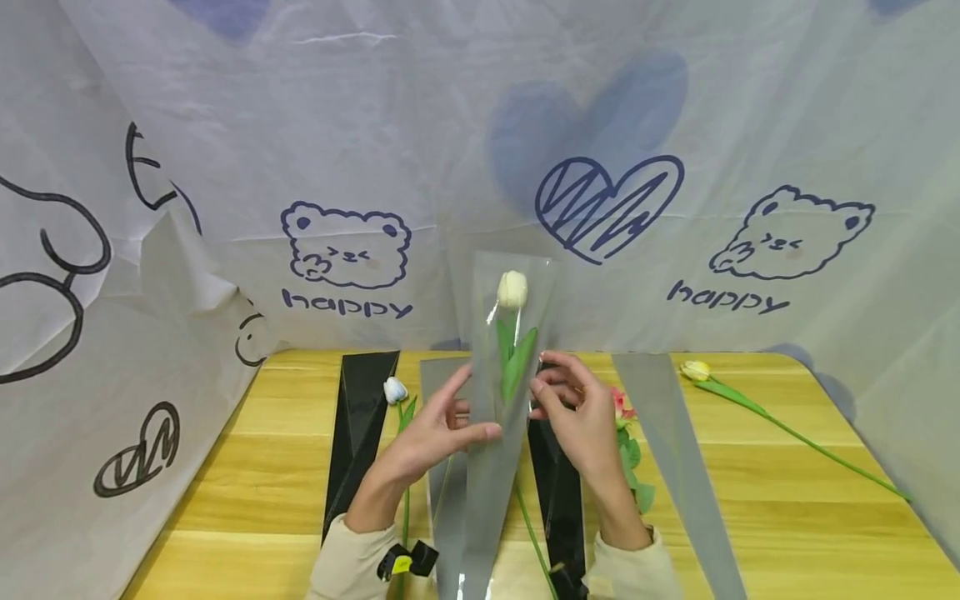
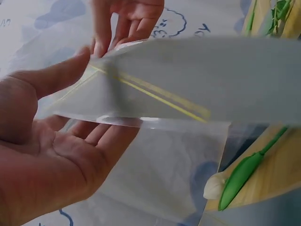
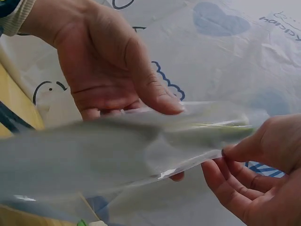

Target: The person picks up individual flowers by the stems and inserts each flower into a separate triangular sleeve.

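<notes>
A tall, see-through flower sleeve stands upright between the hands, with a white tulip and its green leaves inside. My left hand holds the sleeve from the left, thumb across its front and fingers behind. At the right edge, my right hand pinches the film between thumb and fingertips; the right wrist view shows this pinch of the right hand near the wide end. Yellow lines cross the sleeve in the left wrist view. The tulip's lower stem is hard to make out through the film.
On the wooden table lie black sleeves, a grey sleeve, a pale blue tulip, a yellow tulip and a pink flower partly behind the right hand. A printed cloth hangs behind.
</notes>
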{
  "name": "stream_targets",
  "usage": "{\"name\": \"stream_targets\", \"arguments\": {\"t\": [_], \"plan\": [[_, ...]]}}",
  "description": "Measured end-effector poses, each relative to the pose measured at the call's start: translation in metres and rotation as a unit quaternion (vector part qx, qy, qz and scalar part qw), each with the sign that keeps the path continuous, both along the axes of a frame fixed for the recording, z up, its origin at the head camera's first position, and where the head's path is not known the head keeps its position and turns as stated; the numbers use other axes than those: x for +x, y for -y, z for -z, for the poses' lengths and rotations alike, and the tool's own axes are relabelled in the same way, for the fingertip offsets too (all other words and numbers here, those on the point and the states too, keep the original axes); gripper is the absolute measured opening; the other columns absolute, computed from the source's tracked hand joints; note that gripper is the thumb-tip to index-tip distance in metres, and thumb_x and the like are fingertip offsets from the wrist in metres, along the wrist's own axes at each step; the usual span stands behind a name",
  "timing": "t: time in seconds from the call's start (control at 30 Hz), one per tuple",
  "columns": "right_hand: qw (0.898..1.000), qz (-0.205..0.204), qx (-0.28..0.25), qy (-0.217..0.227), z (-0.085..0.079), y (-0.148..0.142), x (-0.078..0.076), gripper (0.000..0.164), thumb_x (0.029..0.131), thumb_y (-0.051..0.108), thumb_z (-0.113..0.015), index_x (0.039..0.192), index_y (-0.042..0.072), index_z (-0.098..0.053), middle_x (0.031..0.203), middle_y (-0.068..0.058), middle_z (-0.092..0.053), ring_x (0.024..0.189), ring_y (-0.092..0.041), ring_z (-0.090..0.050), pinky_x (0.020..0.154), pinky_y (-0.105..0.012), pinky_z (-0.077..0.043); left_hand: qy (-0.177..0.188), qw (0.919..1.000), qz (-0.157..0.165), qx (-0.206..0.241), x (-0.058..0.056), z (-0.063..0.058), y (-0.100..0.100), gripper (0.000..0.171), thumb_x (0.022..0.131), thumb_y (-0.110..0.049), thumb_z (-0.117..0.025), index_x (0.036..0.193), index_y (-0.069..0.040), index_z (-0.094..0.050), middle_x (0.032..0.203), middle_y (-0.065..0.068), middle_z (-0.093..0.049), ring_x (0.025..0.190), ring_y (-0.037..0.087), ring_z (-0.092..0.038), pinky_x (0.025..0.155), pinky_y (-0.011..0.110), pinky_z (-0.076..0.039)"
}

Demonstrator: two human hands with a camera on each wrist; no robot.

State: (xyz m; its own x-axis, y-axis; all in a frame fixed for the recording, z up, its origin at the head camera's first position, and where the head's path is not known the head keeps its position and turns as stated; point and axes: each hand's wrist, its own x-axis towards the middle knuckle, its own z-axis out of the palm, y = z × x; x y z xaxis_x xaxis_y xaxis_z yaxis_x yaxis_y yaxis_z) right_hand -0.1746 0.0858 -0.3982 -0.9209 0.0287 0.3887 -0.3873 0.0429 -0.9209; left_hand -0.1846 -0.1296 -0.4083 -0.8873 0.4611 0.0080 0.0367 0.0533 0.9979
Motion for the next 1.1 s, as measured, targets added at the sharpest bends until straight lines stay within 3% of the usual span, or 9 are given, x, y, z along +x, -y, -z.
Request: {"name": "stream_targets", "arguments": {"t": [0.1,0.17,0.3,0.5,0.67,0.87,1.1], "plan": [[1.000,-0.003,0.004,0.003,0.001,-0.001,-0.001,0.034,0.097,-0.006,-0.065,0.131,-0.001,-0.063,0.099,-0.020,-0.066,0.079,-0.019,-0.070,0.066,-0.041,-0.061,-0.025,0.9997,-0.003,-0.008,0.000,0.000,-0.005,0.102,0.088,-0.005,-0.081,0.165,-0.015,-0.014,0.130,0.028,-0.061,0.104,0.033,-0.068,0.083,0.042,-0.056],[1.000,-0.012,0.009,0.011,0.002,-0.002,-0.001,0.035,0.098,-0.003,-0.065,0.133,-0.001,-0.062,0.101,-0.021,-0.066,0.081,-0.018,-0.070,0.067,-0.039,-0.061,-0.044,0.9986,-0.022,-0.018,0.000,0.000,-0.007,0.101,0.086,-0.002,-0.082,0.163,-0.014,-0.019,0.123,0.026,-0.065,0.097,0.028,-0.068,0.079,0.040,-0.056],[0.999,-0.017,0.011,0.026,0.002,-0.008,-0.002,0.037,0.100,0.001,-0.065,0.136,0.001,-0.060,0.106,-0.023,-0.066,0.084,-0.017,-0.070,0.069,-0.035,-0.061,-0.055,0.9964,-0.054,-0.035,-0.002,-0.003,0.000,0.096,0.085,0.002,-0.081,0.161,-0.013,-0.024,0.118,0.026,-0.068,0.095,0.029,-0.068,0.079,0.042,-0.056],[0.998,-0.008,0.018,0.058,0.003,-0.022,-0.004,0.036,0.101,0.000,-0.063,0.137,0.003,-0.060,0.109,-0.023,-0.065,0.086,-0.013,-0.070,0.071,-0.032,-0.060,-0.052,0.9942,-0.085,-0.041,-0.003,-0.015,0.055,0.094,0.085,0.007,-0.078,0.161,-0.012,-0.025,0.113,0.028,-0.069,0.090,0.027,-0.070,0.077,0.041,-0.058],[0.996,-0.003,0.047,0.082,0.006,-0.025,-0.004,0.035,0.101,0.003,-0.064,0.136,0.005,-0.061,0.110,-0.022,-0.066,0.087,-0.011,-0.070,0.071,-0.031,-0.060,-0.038,0.9921,-0.108,-0.052,0.005,-0.023,0.110,0.093,0.088,0.007,-0.075,0.162,-0.010,-0.021,0.117,0.032,-0.066,0.090,0.027,-0.072,0.078,0.044,-0.059],[0.991,-0.005,0.090,0.103,0.012,-0.021,-0.008,0.030,0.102,0.006,-0.064,0.132,0.006,-0.064,0.108,-0.021,-0.067,0.089,-0.020,-0.070,0.070,-0.032,-0.060,-0.024,0.9745,-0.179,-0.133,0.014,-0.016,0.168,0.090,0.088,0.004,-0.075,0.161,-0.008,-0.023,0.122,0.036,-0.062,0.093,0.031,-0.069,0.078,0.046,-0.057],[0.986,-0.022,0.124,0.108,0.018,-0.010,-0.010,0.029,0.101,0.000,-0.061,0.130,0.003,-0.065,0.104,-0.019,-0.068,0.091,-0.029,-0.071,0.070,-0.034,-0.060,0.060,0.9450,-0.232,-0.223,0.024,0.011,0.224,0.097,0.092,-0.002,-0.074,0.160,0.008,-0.006,0.131,0.041,-0.053,0.096,0.028,-0.065,0.082,0.043,-0.055]]}}
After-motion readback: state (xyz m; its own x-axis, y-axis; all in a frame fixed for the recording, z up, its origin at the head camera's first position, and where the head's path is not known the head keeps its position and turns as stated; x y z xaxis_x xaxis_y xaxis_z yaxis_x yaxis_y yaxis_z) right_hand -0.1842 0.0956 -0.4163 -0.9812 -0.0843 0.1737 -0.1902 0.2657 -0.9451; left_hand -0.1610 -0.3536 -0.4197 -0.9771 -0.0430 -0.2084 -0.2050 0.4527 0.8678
